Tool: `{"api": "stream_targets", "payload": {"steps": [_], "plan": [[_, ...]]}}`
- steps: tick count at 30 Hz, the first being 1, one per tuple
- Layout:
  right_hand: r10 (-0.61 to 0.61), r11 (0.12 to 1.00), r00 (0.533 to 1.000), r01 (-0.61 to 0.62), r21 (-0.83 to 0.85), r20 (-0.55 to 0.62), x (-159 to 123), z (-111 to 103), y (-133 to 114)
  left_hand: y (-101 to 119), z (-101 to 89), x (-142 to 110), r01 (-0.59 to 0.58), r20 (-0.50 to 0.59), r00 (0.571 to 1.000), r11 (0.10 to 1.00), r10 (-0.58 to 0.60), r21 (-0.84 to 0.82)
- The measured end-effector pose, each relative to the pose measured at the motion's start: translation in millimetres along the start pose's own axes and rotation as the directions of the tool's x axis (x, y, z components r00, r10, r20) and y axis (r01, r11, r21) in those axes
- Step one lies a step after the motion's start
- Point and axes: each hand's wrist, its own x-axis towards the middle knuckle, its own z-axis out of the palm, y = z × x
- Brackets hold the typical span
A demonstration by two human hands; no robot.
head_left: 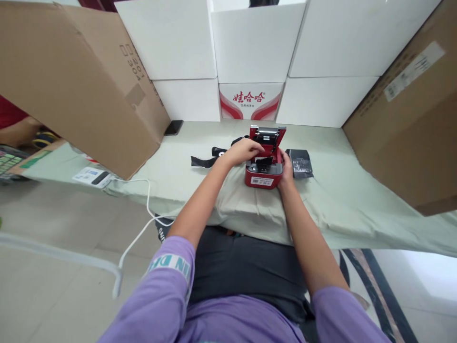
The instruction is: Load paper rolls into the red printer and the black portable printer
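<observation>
A small red printer (pixel 262 177) with its lid (pixel 267 134) raised stands on the pale green cloth (pixel 342 200) in front of me. My left hand (pixel 243 151) rests on the printer's left top edge, fingers curled and reaching into the open compartment where a black part (pixel 264 162) lies. My right hand (pixel 285 167) clasps the printer's right side. A black pouch (pixel 301 163) lies just right of the printer, touching my right hand's side. A black strap (pixel 205 159) lies to the left behind my left wrist.
Large cardboard boxes (pixel 82 81) (pixel 410 119) flank the workspace left and right. White cartons (pixel 257 47) are stacked behind, one with red print (pixel 250 101). A dark phone (pixel 173 127) lies at the back left. A white cable (pixel 143 224) hangs off the table edge.
</observation>
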Motion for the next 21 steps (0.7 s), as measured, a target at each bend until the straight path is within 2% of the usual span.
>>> {"api": "stream_targets", "payload": {"steps": [2, 3, 4, 5, 8, 10, 13, 15, 17, 19, 21], "plan": [[-0.010, 1.000, 1.000, 0.010, -0.027, -0.008, 3, -3, 2, 3, -8.5, 17, 0.003, 0.237, 0.971, 0.990, -0.036, 0.140], [-0.017, 0.999, 1.000, 0.017, -0.037, -0.008, 3, -4, 3, 5, -9.7, 24, 0.005, 0.316, 0.947, 0.984, -0.063, 0.180], [-0.024, 0.999, 1.000, 0.024, -0.046, -0.006, 3, -5, 3, 7, -9.1, 29, 0.021, 0.363, 0.927, 0.980, -0.092, 0.197], [-0.033, 0.998, 0.999, 0.032, -0.054, -0.007, 3, -5, 3, 9, -7.2, 32, 0.058, 0.363, 0.923, 0.980, -0.125, 0.189], [-0.061, 0.996, 0.998, 0.059, -0.072, -0.022, 2, -4, 3, 12, 2.5, 39, 0.250, 0.168, 0.954, 0.968, -0.248, 0.010], [-0.076, 0.994, 0.997, 0.073, -0.080, -0.032, 1, -2, 2, 11, 8.0, 42, 0.297, 0.111, 0.952, 0.950, -0.286, -0.098], [-0.084, 0.992, 0.996, 0.080, -0.094, -0.035, -1, 2, -1, 6, 8.8, 44, 0.200, 0.211, 0.961, 0.975, -0.176, -0.099], [-0.090, 0.990, 0.995, 0.085, -0.111, -0.041, -5, 4, -3, 3, 3.1, 41, 0.104, 0.193, 0.978, 0.987, -0.078, -0.126], [-0.103, 0.987, 0.994, 0.097, -0.131, -0.041, -9, 6, -6, 0, -7.5, 31, 0.056, 0.142, 0.989, 0.980, -0.029, -0.192], [-0.122, 0.981, 0.992, 0.115, -0.157, -0.033, -13, 8, -8, -3, -22.0, 17, 0.078, 0.103, 0.993, 0.955, -0.050, -0.286], [-0.131, 0.976, 0.991, 0.124, -0.177, -0.027, -16, 9, -10, -9, -39.1, 3, 0.116, -0.008, 0.991, 0.902, -0.132, -0.416]]}}
